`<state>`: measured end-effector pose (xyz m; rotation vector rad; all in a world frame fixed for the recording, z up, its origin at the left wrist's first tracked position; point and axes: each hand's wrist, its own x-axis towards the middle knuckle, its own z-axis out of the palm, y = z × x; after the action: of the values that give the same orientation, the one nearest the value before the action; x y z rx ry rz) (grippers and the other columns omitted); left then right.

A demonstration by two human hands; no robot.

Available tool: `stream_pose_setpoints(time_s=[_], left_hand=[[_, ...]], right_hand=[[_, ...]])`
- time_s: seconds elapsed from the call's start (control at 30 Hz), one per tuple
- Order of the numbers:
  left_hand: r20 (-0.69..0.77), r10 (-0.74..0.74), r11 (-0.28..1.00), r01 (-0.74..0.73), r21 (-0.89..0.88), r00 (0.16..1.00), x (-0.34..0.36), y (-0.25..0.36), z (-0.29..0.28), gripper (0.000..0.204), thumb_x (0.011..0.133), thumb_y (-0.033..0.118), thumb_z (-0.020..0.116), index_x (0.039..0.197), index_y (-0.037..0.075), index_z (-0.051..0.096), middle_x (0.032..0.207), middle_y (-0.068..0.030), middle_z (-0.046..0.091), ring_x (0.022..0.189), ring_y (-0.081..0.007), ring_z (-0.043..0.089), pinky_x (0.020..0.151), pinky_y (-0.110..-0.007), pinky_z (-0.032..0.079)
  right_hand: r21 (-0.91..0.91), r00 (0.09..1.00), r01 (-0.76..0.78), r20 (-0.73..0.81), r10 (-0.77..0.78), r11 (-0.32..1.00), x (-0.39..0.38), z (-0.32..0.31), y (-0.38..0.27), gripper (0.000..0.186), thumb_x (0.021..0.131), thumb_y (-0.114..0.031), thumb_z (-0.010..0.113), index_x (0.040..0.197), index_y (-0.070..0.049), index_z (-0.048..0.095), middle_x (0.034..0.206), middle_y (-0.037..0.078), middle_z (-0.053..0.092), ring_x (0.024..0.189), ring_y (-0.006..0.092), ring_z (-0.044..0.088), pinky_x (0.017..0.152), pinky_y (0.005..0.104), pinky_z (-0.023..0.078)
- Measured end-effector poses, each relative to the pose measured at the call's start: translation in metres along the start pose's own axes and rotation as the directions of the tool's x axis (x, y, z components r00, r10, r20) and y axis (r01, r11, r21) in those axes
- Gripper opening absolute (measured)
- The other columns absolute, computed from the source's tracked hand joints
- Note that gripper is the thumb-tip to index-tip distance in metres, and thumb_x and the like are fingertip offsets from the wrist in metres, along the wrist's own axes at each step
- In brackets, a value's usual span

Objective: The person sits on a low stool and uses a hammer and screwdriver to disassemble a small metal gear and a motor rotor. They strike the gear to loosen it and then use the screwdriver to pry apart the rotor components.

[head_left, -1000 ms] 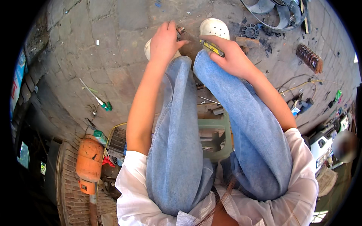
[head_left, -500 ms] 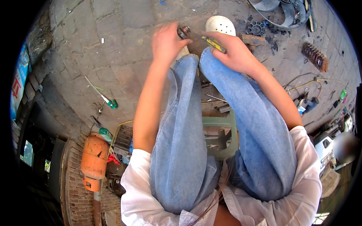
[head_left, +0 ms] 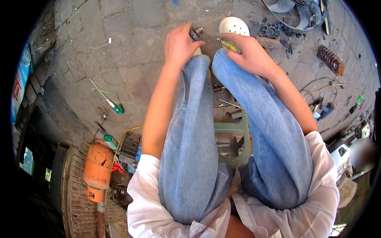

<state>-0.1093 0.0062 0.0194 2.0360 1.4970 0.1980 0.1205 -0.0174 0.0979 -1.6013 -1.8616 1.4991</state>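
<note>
Beyond my knees, my left hand [head_left: 179, 45] is closed around a small, dark, roundish metal part [head_left: 196, 33] with a coppery stub at its end. Its lower side is hidden by my fingers. To its right, my right hand [head_left: 252, 57] grips a slim yellow-and-black hand tool [head_left: 229, 45], shaped like a utility knife. The tool points left toward the metal part, with a gap between them. Just beyond my right hand, the toe of a white clog [head_left: 234, 26] with holes shows on the ground.
A black fan with its ring [head_left: 283, 6] lies far right, near a dark toothed disc [head_left: 270, 30] and a wood block [head_left: 268, 42]. A brush [head_left: 331, 60] is further right. An orange gas cylinder [head_left: 97, 164] stands left. A green stool [head_left: 232, 127] shows between my legs.
Both hands have shifted slightly right in the picture, along with the ground. The left hand, blurred before, is now sharper. Each hand keeps its hold.
</note>
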Motion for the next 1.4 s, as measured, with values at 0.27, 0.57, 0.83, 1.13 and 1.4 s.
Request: stream_pose_setpoints(time_s=[0.27, 0.57, 0.83, 1.13, 1.4], left_hand=[[0.004, -0.012, 1.000, 0.012, -0.025, 1.000, -0.002, 0.000, 0.000, 0.072, 0.064, 0.032, 0.086, 0.125, 0.003, 0.060, 0.121, -0.0164, 0.065, 0.113, -0.0332, 0.060, 0.095, -0.041, 0.049], [0.029, -0.049, 0.999, 0.049, 0.009, 0.998, 0.001, 0.009, -0.002, 0.074, 0.064, 0.031, 0.086, 0.126, 0.001, 0.059, 0.124, -0.0173, 0.063, 0.115, -0.0342, 0.059, 0.097, -0.041, 0.048], [0.014, -0.017, 0.998, 0.017, -0.060, 1.000, -0.019, -0.001, 0.007, 0.074, 0.064, 0.028, 0.087, 0.127, 0.002, 0.058, 0.127, -0.0174, 0.062, 0.119, -0.0350, 0.057, 0.102, -0.042, 0.044], [0.030, -0.030, 0.995, 0.033, -0.095, 0.999, -0.003, 0.001, 0.002, 0.074, 0.064, 0.028, 0.087, 0.127, 0.001, 0.058, 0.122, -0.0190, 0.063, 0.115, -0.0362, 0.058, 0.099, -0.043, 0.046], [0.014, -0.016, 0.996, 0.018, -0.091, 1.000, -0.002, 0.000, 0.001, 0.074, 0.064, 0.029, 0.087, 0.126, 0.001, 0.059, 0.119, -0.0193, 0.064, 0.112, -0.0369, 0.059, 0.096, -0.043, 0.047]], right_hand=[[0.051, 0.998, -0.054, 0.041, 0.052, 0.997, 0.009, -0.006, 0.000, 0.042, 0.085, -0.012, 0.060, 0.125, -0.002, 0.060, 0.114, 0.022, 0.066, 0.109, 0.0346, 0.063, 0.096, 0.0402, 0.048], [-0.306, 0.999, 0.034, 0.019, -0.029, 0.951, -0.004, 0.027, -0.026, 0.030, 0.083, -0.014, 0.063, 0.110, -0.001, 0.057, 0.081, 0.020, 0.066, 0.081, 0.0378, 0.066, 0.073, 0.0471, 0.053], [-0.058, 0.985, -0.158, -0.083, 0.153, 0.986, -0.004, -0.002, -0.021, 0.032, 0.087, -0.020, 0.064, 0.114, -0.003, 0.067, 0.103, 0.020, 0.070, 0.091, 0.0382, 0.067, 0.082, 0.0425, 0.054], [0.294, 0.966, -0.259, 0.053, 0.255, 0.920, 0.001, -0.008, -0.002, 0.035, 0.087, -0.021, 0.066, 0.118, -0.005, 0.067, 0.103, 0.018, 0.070, 0.101, 0.0308, 0.067, 0.091, 0.0383, 0.050], [0.179, 0.994, -0.096, -0.032, 0.104, 0.979, 0.004, -0.010, 0.009, 0.035, 0.087, -0.019, 0.065, 0.118, -0.003, 0.067, 0.098, 0.018, 0.071, 0.093, 0.0270, 0.069, 0.088, 0.0366, 0.052]])
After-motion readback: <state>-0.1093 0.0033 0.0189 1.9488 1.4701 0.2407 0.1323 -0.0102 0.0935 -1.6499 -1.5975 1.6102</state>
